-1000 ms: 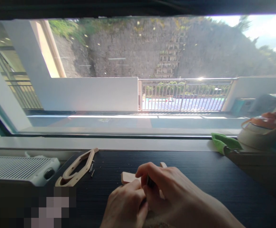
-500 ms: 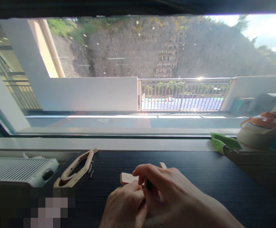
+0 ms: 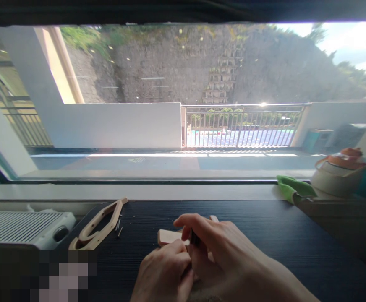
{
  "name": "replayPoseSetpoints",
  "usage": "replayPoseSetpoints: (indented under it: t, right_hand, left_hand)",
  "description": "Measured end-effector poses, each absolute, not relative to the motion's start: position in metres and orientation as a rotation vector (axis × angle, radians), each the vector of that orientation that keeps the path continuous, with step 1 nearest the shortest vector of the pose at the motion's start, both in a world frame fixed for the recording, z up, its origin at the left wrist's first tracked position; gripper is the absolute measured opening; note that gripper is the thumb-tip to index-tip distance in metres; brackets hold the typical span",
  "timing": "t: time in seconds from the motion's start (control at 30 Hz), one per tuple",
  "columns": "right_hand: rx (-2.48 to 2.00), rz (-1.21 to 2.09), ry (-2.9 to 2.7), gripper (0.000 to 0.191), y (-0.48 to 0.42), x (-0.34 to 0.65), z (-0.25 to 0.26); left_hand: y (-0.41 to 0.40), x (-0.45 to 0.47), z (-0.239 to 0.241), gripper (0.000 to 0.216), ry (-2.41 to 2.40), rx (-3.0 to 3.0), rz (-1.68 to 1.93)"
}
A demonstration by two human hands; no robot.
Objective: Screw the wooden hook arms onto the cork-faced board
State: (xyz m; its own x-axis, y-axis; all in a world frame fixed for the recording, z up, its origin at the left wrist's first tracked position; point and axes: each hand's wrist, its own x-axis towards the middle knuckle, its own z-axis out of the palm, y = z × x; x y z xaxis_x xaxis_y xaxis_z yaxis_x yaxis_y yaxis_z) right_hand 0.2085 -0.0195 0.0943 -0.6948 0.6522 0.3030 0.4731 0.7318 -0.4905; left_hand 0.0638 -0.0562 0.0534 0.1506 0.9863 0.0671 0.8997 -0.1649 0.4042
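Observation:
Both my hands meet low in the middle over a dark ribbed table (image 3: 265,235). My left hand (image 3: 162,272) is curled shut around a small pale wooden piece (image 3: 168,236) whose end sticks out to the left. My right hand (image 3: 223,256) is closed in a pinch on a thin dark tool (image 3: 194,239) held against that piece; most of the tool is hidden by my fingers. A cut-out wooden frame part (image 3: 99,224) lies to the left, apart from my hands, with a few small nails (image 3: 119,226) beside it.
A white ribbed appliance (image 3: 25,226) sits at the left edge. A green cloth (image 3: 293,188) and a cream pot with an orange lid (image 3: 338,174) rest on the window sill at the right. A big window (image 3: 183,105) runs along the far side.
My hands stay together on the wooden piece with only slight finger shifts. The view has drifted a little, so everything sits slightly further left.

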Motion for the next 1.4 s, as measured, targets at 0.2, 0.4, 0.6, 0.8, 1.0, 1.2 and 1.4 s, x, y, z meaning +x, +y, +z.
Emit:
replayPoseSetpoints:
  t: [0.2,0.4,0.6,0.8,1.0,1.2,1.4]
  right_hand:
    - [-0.927,0.386,-2.504,0.035,-0.009,0.21,0.088]
    - [-0.885,0.298,-2.52,0.03,-0.01,0.205,0.088]
    - [-0.872,0.414,-2.524,0.031,-0.014,0.209,0.09]
    - [-1.006,0.361,-2.413,0.021,-0.007,0.203,0.077]
    - [-0.927,0.487,-2.455,0.03,-0.017,0.208,0.092]
    - [-0.84,0.512,-2.511,0.024,-0.015,0.21,0.091]
    - [-0.896,0.401,-2.465,0.022,-0.007,0.205,0.081]
  left_hand:
    - [-0.052,0.061,0.046,0.019,1.859,2.187,0.416]
    - [-0.055,0.061,0.048,0.02,1.87,2.166,0.455]
    - [-0.055,0.062,0.049,0.018,1.89,2.167,0.434]
    - [-0.053,0.062,0.044,0.019,1.894,2.179,0.455]
    - [-0.053,0.06,0.051,0.019,1.867,2.131,0.46]
    - [-0.05,0.057,0.05,0.02,1.777,2.17,0.437]
    - [-0.05,0.058,0.043,0.019,1.84,2.161,0.439]
